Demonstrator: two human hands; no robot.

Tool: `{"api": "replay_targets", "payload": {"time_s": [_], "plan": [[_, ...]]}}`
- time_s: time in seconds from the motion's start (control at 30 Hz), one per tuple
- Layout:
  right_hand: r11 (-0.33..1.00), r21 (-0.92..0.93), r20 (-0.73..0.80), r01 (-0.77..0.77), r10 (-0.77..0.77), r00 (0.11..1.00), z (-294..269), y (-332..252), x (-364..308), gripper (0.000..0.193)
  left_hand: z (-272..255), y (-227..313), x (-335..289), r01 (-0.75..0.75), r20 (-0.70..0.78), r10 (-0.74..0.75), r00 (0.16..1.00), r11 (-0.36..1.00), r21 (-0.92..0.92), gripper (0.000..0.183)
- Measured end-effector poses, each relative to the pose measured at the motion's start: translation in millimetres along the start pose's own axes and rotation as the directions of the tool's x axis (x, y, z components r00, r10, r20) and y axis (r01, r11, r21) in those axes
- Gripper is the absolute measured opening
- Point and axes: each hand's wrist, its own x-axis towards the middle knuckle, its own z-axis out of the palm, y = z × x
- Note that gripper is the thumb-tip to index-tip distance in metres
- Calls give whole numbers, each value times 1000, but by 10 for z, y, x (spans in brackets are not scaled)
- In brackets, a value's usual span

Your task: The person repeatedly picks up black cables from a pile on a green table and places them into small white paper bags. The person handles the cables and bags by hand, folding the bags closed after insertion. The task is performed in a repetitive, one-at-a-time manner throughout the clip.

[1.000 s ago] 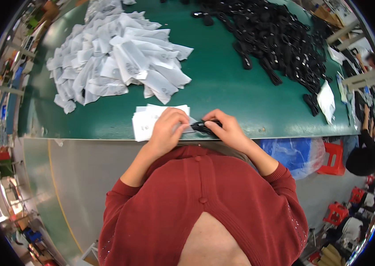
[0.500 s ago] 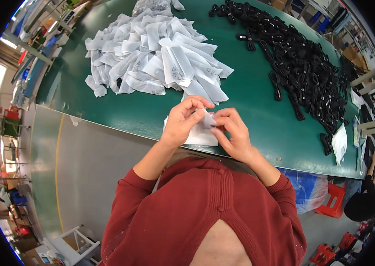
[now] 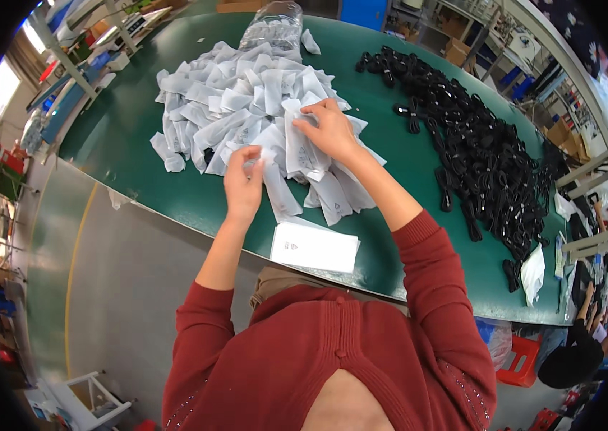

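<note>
A large heap of frosted white pouches (image 3: pixel 203 97) spreads over the green table in front of me. My left hand (image 3: pixel 243 188) is at the heap's near edge, thumb and fingers closed on the upper end of one pouch (image 3: pixel 282 195) that hangs toward me. Farther right, my right hand (image 3: pixel 334 133) reaches over the heap and pinches the upper part of another pouch (image 3: pixel 301 152). Just below the hands, a stack of flat white bags (image 3: pixel 315 246) lies at the table's front edge.
Bundled black cables (image 3: pixel 480 144) form a long pile on the right of the green table (image 3: pixel 390 187). A clear bag of packets (image 3: pixel 274 32) sits behind the heap. A white pouch (image 3: pixel 532 275) lies near the right corner. A red stool (image 3: pixel 518 361) stands beyond the edge.
Both hands have moved from above the flat bag stack, where they held a small white pouch together, forward to the heap. They have separated, each now on a pouch there.
</note>
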Motion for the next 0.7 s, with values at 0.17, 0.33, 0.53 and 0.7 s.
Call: {"api": "replay_targets", "payload": {"time_s": [0.17, 0.33, 0.53, 0.7], "plan": [[988, -124, 47, 94, -89, 995, 107, 62, 198, 23, -671, -356, 155, 12, -207, 68, 976, 931, 366, 15], [997, -4, 6, 82, -82, 997, 168, 64, 233, 13, -1024, -857, 339, 125, -221, 4, 975, 814, 567, 22], [997, -4, -22, 74, -74, 997, 194, 149, 214, 16, -944, -841, 464, -46, -57, 136, 989, 648, 760, 30], [1000, 24, 19, 17, -17, 1000, 187, 88, 211, 14, -1006, -834, 674, -282, 270, 108, 957, 582, 763, 30]]}}
